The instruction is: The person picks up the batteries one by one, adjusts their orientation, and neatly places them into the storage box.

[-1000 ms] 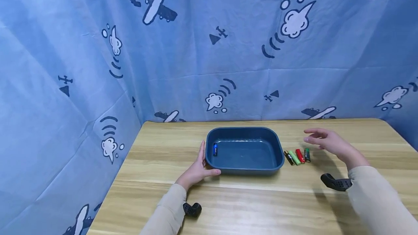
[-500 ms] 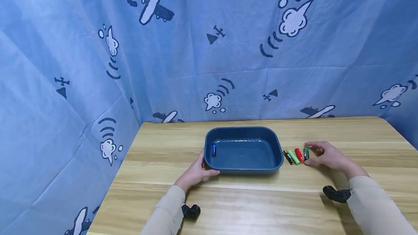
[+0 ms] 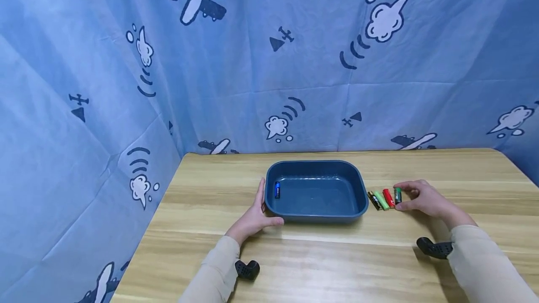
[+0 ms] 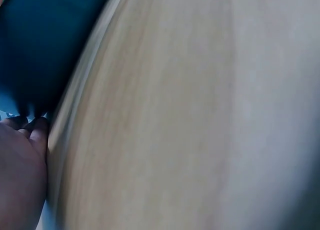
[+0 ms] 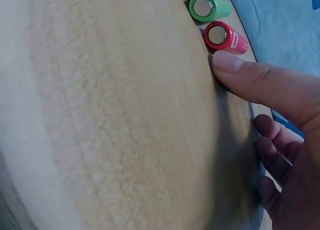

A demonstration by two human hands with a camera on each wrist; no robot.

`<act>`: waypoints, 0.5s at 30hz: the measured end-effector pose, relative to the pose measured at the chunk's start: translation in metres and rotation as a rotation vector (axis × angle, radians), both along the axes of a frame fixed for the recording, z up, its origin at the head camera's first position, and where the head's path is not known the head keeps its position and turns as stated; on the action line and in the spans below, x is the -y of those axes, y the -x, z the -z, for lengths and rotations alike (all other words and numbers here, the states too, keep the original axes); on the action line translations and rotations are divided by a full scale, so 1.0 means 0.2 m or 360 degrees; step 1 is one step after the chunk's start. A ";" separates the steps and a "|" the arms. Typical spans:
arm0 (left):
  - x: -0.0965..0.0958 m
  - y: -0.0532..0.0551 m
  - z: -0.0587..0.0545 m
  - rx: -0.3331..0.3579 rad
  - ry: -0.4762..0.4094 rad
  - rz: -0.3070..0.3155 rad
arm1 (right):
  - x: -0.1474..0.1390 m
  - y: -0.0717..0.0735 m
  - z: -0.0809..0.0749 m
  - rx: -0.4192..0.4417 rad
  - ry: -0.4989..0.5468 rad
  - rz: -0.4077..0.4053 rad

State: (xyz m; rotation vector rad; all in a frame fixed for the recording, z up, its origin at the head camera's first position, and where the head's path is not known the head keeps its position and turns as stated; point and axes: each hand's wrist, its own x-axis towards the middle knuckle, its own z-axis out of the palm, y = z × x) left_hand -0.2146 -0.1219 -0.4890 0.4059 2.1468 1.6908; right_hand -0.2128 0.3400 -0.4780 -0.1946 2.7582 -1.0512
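Note:
A dark blue plastic basin (image 3: 317, 219) stands on the table, a blue battery (image 3: 277, 190) lying inside near its left wall. My left hand (image 3: 254, 220) holds the basin's front left corner, thumb along the front and fingers along the left side. Right of the basin, my right hand (image 3: 426, 201) pinches a green and black battery (image 3: 398, 195) end to end between thumb and forefinger. Beside it lie a red battery (image 3: 388, 198), a light green battery (image 3: 381, 200) and a black and gold battery (image 3: 374, 201). In the right wrist view the thumb (image 5: 240, 70) hides the pinched battery.
The wooden table (image 3: 320, 261) reaches back to a blue curtain (image 3: 236, 74) printed with planes and clouds, which also hangs along the left. A black wrist mount sits on each sleeve.
My right hand has come down from above the table to the green and black battery and closed thumb and forefinger on it. The left hand stays at the basin.

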 end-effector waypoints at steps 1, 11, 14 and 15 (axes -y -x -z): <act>0.00 0.00 0.00 -0.0013 0.0004 0.0000 | 0.00 0.00 0.00 0.0000 0.0002 0.0006; -0.02 0.00 0.01 -0.0005 0.0071 -0.0087 | 0.00 -0.02 0.01 0.0000 0.0036 0.0054; -0.02 -0.01 0.01 -0.0001 0.0051 -0.0097 | -0.01 -0.02 0.01 0.0017 0.0063 0.0051; -0.02 -0.01 0.01 0.0000 0.0057 -0.0104 | -0.01 -0.02 0.00 0.0026 0.0070 0.0056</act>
